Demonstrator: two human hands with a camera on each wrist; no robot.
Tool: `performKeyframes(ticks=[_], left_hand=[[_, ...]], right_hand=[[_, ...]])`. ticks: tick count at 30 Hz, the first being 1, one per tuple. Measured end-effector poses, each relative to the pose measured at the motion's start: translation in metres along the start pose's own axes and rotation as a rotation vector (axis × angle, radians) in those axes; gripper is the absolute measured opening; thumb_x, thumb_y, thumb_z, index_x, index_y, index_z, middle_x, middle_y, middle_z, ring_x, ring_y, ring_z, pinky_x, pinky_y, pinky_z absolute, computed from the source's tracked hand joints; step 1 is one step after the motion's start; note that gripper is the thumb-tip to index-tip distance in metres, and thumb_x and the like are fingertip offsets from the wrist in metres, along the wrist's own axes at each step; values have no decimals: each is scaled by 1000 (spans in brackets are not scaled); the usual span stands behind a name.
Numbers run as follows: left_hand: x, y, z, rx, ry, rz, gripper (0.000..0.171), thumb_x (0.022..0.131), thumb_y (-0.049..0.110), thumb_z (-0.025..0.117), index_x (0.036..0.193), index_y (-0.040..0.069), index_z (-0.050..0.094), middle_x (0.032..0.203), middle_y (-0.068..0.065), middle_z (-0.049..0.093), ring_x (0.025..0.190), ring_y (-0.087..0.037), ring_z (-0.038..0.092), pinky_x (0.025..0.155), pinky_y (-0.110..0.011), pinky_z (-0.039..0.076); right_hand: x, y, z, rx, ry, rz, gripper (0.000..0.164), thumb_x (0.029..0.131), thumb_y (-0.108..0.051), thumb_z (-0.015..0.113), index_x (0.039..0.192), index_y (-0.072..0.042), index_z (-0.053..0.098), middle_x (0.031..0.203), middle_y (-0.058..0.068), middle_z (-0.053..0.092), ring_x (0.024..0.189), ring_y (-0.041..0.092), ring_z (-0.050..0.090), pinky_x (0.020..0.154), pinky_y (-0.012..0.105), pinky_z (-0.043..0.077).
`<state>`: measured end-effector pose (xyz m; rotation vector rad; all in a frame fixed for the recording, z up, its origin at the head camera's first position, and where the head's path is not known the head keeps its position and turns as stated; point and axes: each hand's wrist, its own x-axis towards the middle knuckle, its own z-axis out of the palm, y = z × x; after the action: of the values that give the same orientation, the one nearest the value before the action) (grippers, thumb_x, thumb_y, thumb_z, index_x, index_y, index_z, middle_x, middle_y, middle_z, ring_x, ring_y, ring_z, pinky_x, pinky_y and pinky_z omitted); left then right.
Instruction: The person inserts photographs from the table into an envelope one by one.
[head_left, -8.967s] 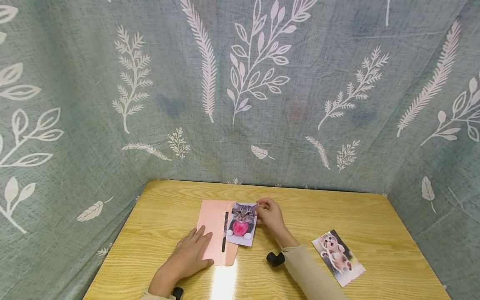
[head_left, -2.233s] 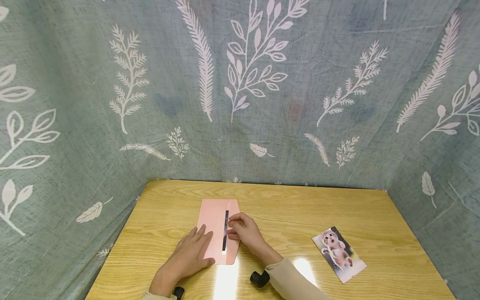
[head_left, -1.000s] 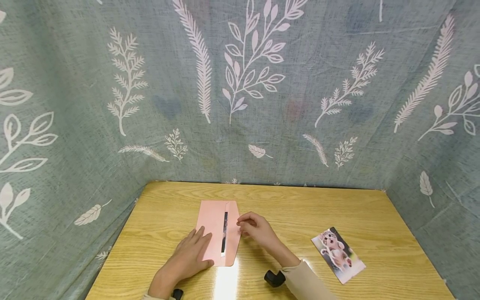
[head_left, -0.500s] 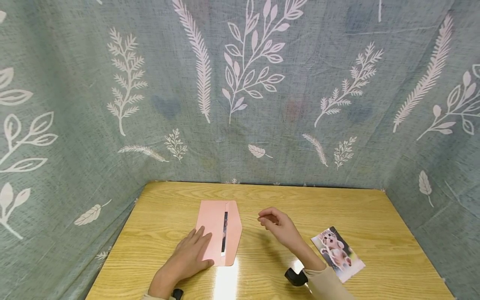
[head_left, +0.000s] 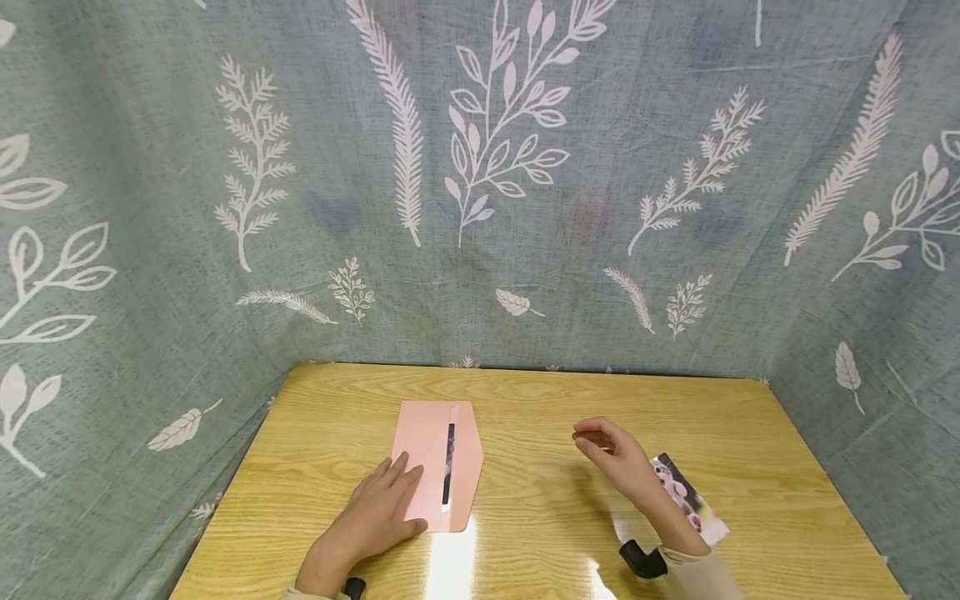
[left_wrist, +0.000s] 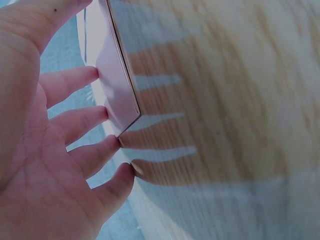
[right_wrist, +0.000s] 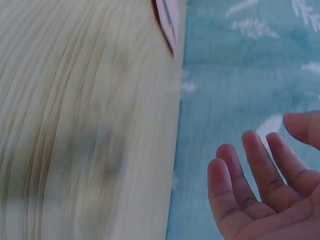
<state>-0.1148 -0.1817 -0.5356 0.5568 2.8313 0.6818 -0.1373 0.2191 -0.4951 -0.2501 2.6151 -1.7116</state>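
A pink envelope (head_left: 423, 429) lies on the table with its pointed flap spread out to the right. Inside its slot shows a dark strip of a photo (head_left: 449, 467) with a white lower end. My left hand (head_left: 375, 504) rests on the envelope's near left part, fingers spread and straight; in the left wrist view its fingertips touch the envelope's edge (left_wrist: 115, 70) and the table. My right hand (head_left: 626, 471) is raised over the table at the right, fingers loosely curled with nothing in them. Beneath its wrist lies a kitten photo (head_left: 708, 525), partly covered by the forearm.
The wooden table (head_left: 540, 400) reaches back to a blue-grey curtain (head_left: 442, 325) with white leaf prints, which also hangs at both sides. A bright light reflection lies on the wood in front of the envelope.
Earlier my right hand held a grey cat photo beside the envelope; that photo then left sight and the fingers were at the slot. Since then this hand has moved right, over the kitten photo.
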Motion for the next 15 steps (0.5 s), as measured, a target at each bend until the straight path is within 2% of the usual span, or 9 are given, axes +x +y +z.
performKeyframes(ticks=[4, 7, 12, 15], left_hand=[[0, 0, 0, 3, 4, 5, 81, 83, 45, 79, 149, 9, 49, 160, -20, 28, 146, -45, 22, 109, -70, 23], [0, 0, 0, 1, 6, 5, 81, 84, 45, 79, 149, 9, 49, 160, -20, 28, 146, -45, 22, 109, -70, 23], [-1, 0, 0, -10, 6, 5, 80, 84, 45, 79, 149, 9, 49, 160, -21, 28, 146, -45, 22, 110, -70, 22], [-2, 1, -1, -12, 6, 6, 80, 84, 44, 79, 149, 8, 49, 160, -21, 28, 146, -45, 22, 110, -70, 22]], right_hand=[[-5, 9, -17, -69, -4, 21, 30, 99, -25, 65, 125, -11, 63, 122, 12, 65, 110, 23, 63, 92, 40, 52], [-10, 16, -29, -105, -6, 10, 32, 100, -25, 64, 127, -8, 62, 125, 14, 63, 112, 25, 62, 93, 40, 51], [-16, 30, -45, -177, 35, -23, 36, 100, -22, 64, 129, -1, 61, 125, 16, 63, 112, 31, 62, 91, 36, 53], [-19, 38, -56, -215, 66, -10, 38, 100, -23, 64, 130, 0, 60, 127, 17, 62, 115, 35, 60, 92, 42, 53]])
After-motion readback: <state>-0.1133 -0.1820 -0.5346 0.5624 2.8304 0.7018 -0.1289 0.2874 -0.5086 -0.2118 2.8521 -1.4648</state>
